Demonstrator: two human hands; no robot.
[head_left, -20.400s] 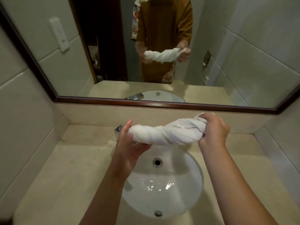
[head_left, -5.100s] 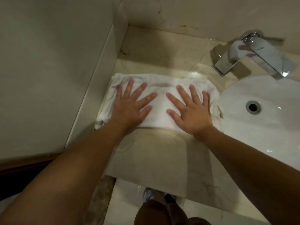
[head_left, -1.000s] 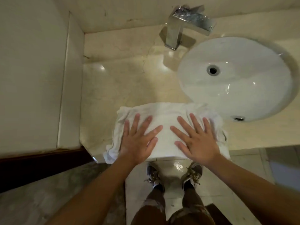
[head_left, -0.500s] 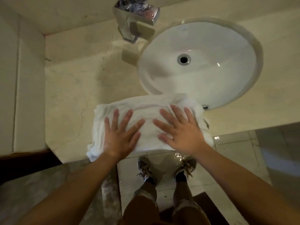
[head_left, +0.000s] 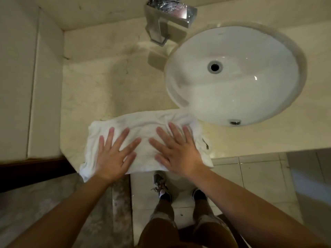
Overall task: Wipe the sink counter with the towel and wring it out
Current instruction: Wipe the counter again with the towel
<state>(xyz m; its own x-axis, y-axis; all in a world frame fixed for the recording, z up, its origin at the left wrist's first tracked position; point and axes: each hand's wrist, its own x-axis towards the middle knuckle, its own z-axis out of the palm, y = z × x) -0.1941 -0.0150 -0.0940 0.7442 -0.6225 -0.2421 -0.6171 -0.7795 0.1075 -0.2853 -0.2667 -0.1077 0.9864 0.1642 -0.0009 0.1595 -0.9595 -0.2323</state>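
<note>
Pressing down with both palms, we have our fingers (head_left: 123, 135) spread straight and flat on the towel (head_left: 141, 122), released rather than clenched, grasping nothing. Our left hand (head_left: 114, 156) covers the towel's left half and our right hand (head_left: 177, 153) its right half, thumbs pointing toward each other with a strip of cloth between them. The towel lies folded into a broad band on the counter (head_left: 107, 77), along its front edge; its near hem and left corner hang just over that edge, and its far right corner sits just beside the rim of the sink (head_left: 232, 97).

To do this wiping stroke well, we judge that even weight through both palms matters, so the whole band stays in contact with the stone and does not bunch under the fingertips. We would move both hands together in one line, overlap each pass, and keep the overhanging hem from dragging the cloth off the front. Working toward the sink would send any water into the bowl and put the towel there ready for wringing, which is not yet done.

By our count: one towel, two hands, one sink with one drain (head_left: 215, 67), one chrome faucet (head_left: 166, 20) behind it, and two shoes (head_left: 161, 187) on the tiled floor below.
</note>
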